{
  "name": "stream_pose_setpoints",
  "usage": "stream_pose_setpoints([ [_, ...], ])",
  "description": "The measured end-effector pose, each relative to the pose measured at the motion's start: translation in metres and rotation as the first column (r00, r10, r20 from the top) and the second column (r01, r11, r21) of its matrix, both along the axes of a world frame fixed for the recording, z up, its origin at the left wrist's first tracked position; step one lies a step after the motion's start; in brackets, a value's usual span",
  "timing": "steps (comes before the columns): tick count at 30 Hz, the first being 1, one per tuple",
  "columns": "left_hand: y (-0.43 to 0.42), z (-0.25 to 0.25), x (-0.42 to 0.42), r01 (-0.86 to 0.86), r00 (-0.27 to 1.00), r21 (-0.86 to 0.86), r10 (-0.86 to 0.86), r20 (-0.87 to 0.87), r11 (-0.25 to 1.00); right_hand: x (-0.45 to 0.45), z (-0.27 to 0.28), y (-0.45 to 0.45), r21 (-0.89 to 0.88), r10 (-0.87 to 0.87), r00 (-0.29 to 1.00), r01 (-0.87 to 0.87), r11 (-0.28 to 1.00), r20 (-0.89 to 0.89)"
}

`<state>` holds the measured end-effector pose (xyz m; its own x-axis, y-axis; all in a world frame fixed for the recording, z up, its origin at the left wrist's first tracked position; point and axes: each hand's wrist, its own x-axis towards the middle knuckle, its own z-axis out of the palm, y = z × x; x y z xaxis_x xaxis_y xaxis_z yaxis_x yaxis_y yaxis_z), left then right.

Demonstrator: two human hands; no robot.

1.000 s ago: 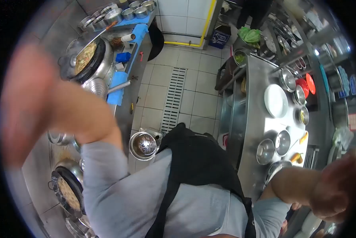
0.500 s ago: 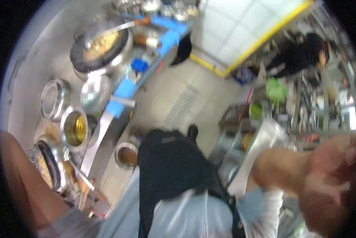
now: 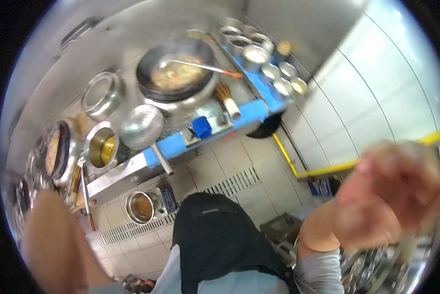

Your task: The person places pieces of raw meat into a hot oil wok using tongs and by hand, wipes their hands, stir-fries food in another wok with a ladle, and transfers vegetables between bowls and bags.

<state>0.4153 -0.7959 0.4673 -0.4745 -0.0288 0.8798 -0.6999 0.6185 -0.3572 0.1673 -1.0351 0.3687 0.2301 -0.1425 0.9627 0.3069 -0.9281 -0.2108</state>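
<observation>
My right hand (image 3: 391, 196) is raised close to the camera on the right, blurred. Its fingers are loosely curled apart from the thumb; nothing shows in it. Only my bent left arm (image 3: 58, 240) appears at the lower left, and its hand is out of view. Ahead on the steel stove, a dark wok (image 3: 146, 73) contains steaming food (image 3: 178, 76). A ladle (image 3: 195, 65) with an orange-brown handle rests across it. In front lie a perforated strainer (image 3: 142, 126), a bamboo brush (image 3: 225, 99) and a blue cloth (image 3: 201, 127). Neither arm touches them.
A pot of yellow oil (image 3: 102, 147) and a second wok (image 3: 58, 152) stand left. Several seasoning containers (image 3: 255, 56) line the back right. A pot of brown liquid (image 3: 142, 207) sits low beside the floor grating (image 3: 229, 182). A white tiled wall (image 3: 376, 108) rises right.
The view has swung right, bringing the first wok and the seasoning containers nearer the centre. My right hand now appears higher, its fingers curled. The other person is out of view.
</observation>
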Motion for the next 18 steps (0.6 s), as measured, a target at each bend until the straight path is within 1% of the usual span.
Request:
stream_pose_setpoints([
  [1,0.004,0.000,0.003,-0.048,0.998,-0.012,0.047,-0.031,0.999,0.018,-0.009,-0.019,0.098,0.003,1.000,0.000,0.995,-0.031],
  [2,0.006,-0.011,0.007,-0.093,0.990,-0.014,0.091,-0.106,0.996,0.038,-0.023,-0.038,0.214,0.010,0.997,0.008,0.977,-0.082],
  [3,0.004,-0.025,0.014,-0.135,0.966,0.015,0.135,-0.220,0.991,0.058,-0.042,-0.058,0.354,0.042,0.984,0.022,0.935,-0.172],
  [4,-0.001,-0.044,0.023,-0.174,0.918,0.051,0.181,-0.352,0.983,0.079,-0.063,-0.079,0.554,0.170,0.949,0.006,0.833,-0.266],
  [5,-0.008,-0.077,0.032,-0.187,0.802,0.164,0.247,-0.544,0.968,0.096,-0.086,-0.096,0.624,0.224,0.898,0.069,0.779,-0.379],
  [6,-0.021,-0.119,0.041,-0.153,0.615,0.311,0.337,-0.713,0.938,0.109,-0.107,-0.113,0.673,0.275,0.834,0.147,0.725,-0.478],
  [7,-0.037,-0.167,0.052,-0.058,0.365,0.468,0.455,-0.812,0.882,0.121,-0.125,-0.128,0.665,0.309,0.788,0.164,0.729,-0.532],
  [8,-0.054,-0.223,0.060,0.076,0.126,0.589,0.578,-0.806,0.805,0.129,-0.140,-0.139,0.656,0.339,0.735,0.187,0.731,-0.588],
  [9,-0.066,-0.275,0.066,0.176,-0.051,0.660,0.677,-0.735,0.730,0.136,-0.148,-0.149,0.649,0.356,0.691,0.215,0.730,-0.629],
  [10,-0.065,-0.340,0.078,0.234,-0.139,0.756,0.790,-0.597,0.612,0.144,-0.157,-0.162,0.655,0.354,0.684,0.240,0.717,-0.638],
  [11,-0.063,-0.385,0.084,0.295,-0.209,0.839,0.888,-0.411,0.457,0.152,-0.167,-0.174,0.660,0.359,0.668,0.266,0.703,-0.652],
  [12,-0.055,-0.417,0.086,0.223,-0.142,0.933,0.957,-0.254,0.281,0.160,-0.177,-0.186,0.664,0.367,0.653,0.287,0.690,-0.663],
  [13,-0.051,-0.433,0.095,0.124,-0.081,0.988,0.993,-0.088,0.097,0.170,-0.184,-0.201,0.651,0.350,0.643,0.313,0.692,-0.681],
  [16,-0.049,-0.437,0.110,0.033,-0.054,0.976,0.975,0.218,-0.216,0.206,-0.191,-0.239,0.607,0.301,0.625,0.359,0.709,-0.720],
  [17,-0.049,-0.438,0.112,0.112,-0.106,0.964,0.962,0.251,-0.239,0.218,-0.193,-0.248,0.553,0.251,0.619,0.360,0.751,-0.744],
  [18,-0.046,-0.440,0.114,0.159,-0.104,0.954,0.956,0.274,-0.256,0.231,-0.198,-0.258,0.532,0.241,0.611,0.353,0.770,-0.754],
])
